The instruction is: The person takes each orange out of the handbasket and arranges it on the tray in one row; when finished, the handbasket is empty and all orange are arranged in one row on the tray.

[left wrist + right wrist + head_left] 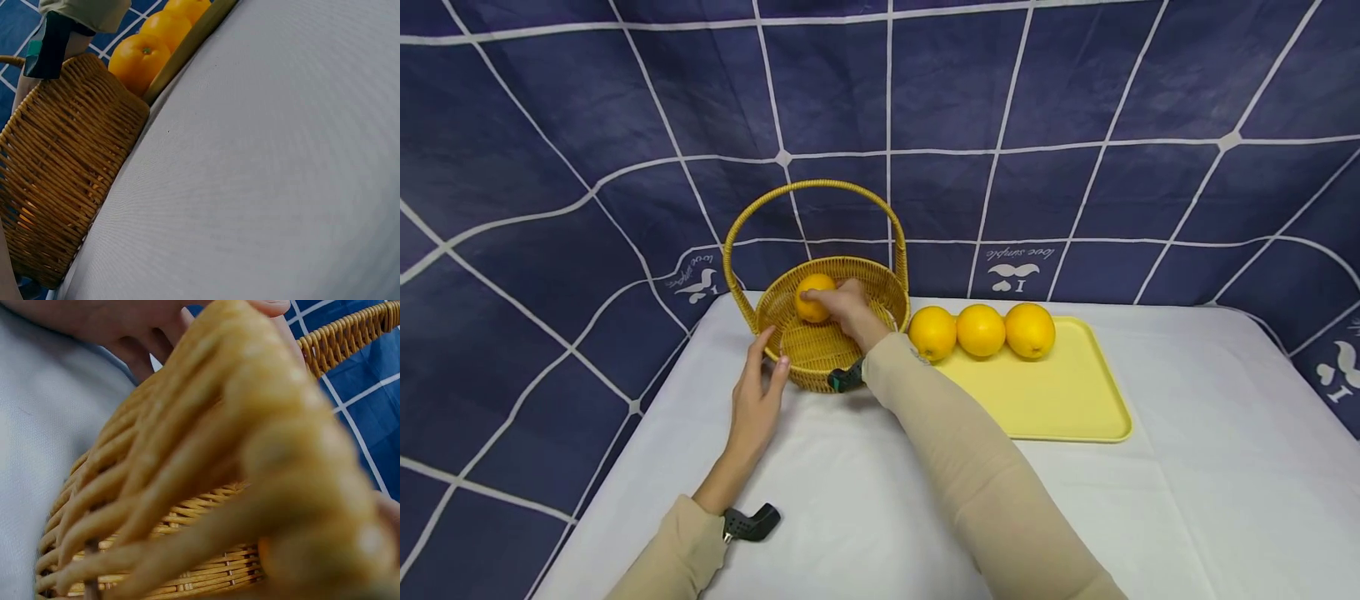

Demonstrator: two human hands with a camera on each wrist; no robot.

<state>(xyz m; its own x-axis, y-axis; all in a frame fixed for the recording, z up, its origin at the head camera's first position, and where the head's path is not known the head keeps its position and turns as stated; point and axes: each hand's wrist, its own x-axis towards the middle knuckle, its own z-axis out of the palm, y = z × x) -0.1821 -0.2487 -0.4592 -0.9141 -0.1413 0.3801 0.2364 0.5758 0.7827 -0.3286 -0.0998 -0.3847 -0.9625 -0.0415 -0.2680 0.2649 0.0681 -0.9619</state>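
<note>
My right hand (852, 307) reaches into a wicker basket (820, 354) with a tall arched handle and holds an orange (814, 287) just above its woven bottom. The thumb lies across the near side of the orange, and its fingers are mostly hidden. At the basket's left front, my left hand (756, 408) rests against the rim with its thumb and fingers spread and fairly straight. Close up in the right wrist view, the blurred basket rim (275, 425) crosses in front of the left hand (106, 322). The left wrist view shows the basket's outer wall (69, 137).
Three oranges (981, 331) stand in a row along the back of a yellow tray (1052, 400), right of the basket. White cloth (850, 500) covers the table. A dark blue checked curtain (947, 100) hangs directly behind.
</note>
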